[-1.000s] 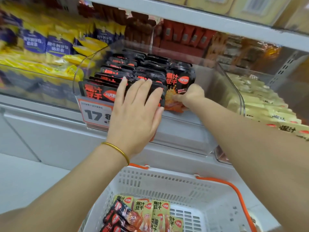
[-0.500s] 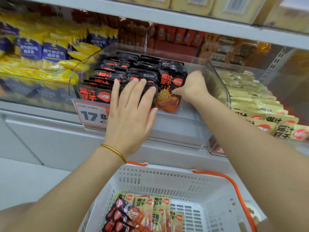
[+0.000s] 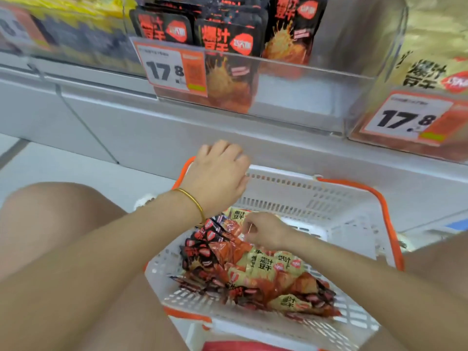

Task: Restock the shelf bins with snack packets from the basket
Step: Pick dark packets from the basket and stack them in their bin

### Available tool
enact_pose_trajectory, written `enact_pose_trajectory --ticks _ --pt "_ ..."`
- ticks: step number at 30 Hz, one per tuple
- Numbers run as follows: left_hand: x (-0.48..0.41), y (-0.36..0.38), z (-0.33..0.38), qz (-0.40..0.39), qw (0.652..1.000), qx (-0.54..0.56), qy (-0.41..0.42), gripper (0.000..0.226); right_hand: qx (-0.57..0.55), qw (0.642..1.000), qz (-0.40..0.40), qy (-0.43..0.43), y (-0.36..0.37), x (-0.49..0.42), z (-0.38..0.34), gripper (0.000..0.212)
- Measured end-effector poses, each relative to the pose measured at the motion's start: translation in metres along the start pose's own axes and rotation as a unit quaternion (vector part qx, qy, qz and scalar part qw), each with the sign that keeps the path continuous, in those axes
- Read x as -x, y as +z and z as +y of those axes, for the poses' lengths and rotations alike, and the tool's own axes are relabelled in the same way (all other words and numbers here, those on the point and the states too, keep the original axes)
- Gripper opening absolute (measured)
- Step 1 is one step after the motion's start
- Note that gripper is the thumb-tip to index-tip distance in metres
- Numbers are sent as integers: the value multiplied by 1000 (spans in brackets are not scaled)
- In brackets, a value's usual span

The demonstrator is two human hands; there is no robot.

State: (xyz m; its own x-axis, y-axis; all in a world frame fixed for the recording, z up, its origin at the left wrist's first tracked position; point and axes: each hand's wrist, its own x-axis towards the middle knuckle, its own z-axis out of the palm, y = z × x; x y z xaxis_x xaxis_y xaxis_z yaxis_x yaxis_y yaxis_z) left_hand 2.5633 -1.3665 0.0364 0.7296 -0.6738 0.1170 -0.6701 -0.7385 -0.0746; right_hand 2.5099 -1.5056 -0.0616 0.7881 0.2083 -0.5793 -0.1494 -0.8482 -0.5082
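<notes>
A white basket [image 3: 291, 178] with orange handles sits low in front of me, holding a heap of black-red snack packets [image 3: 200, 252] and yellow snack packets [image 3: 268, 264]. My right hand [image 3: 266, 234] is down in the basket, fingers curled on a packet at the top of the heap. My left hand [image 3: 217, 178] hovers over the basket's far left corner, fingers loosely bent, holding nothing. Above, a clear shelf bin [image 3: 304, 79] holds upright rows of black packets [image 3: 222, 39], with bare room at its right side.
A 17.8 price tag [image 3: 172, 69] hangs on the bin's front. To the right stands another bin of yellow packets [image 3: 425, 72] with its own tag [image 3: 405, 120]. My bare knee [image 3: 50, 219] is at the left. A grey shelf base runs behind the basket.
Both hands have left the shelf bin and dropped to the basket. The right hand went down into the packets, the left stopped over the rim. My view tilted downward and closer.
</notes>
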Motion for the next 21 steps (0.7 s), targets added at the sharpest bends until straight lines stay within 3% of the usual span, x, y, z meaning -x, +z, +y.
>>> enact_pose_trajectory --ticks 4,8,11,13,16,21 --pt "-21 -2 6 -57 998 -24 -13 33 1 1000 -14 -3 53 -31 10 26" --pt "-38 2 8 -86 996 -26 -2 36 -48 997 29 49 85 -60 4 24" --pt "-44 9 3 -128 992 -7 -2 38 -46 995 35 80 105 -72 1 6" --pt "-45 15 -5 -162 986 25 -10 39 -51 993 45 98 112 -76 2 17" --pt "-40 28 -21 -207 976 53 -31 37 -113 988 53 87 103 -72 8 32" --pt "-34 39 -37 -275 960 29 -36 34 -303 945 80 89 36 -39 22 26"
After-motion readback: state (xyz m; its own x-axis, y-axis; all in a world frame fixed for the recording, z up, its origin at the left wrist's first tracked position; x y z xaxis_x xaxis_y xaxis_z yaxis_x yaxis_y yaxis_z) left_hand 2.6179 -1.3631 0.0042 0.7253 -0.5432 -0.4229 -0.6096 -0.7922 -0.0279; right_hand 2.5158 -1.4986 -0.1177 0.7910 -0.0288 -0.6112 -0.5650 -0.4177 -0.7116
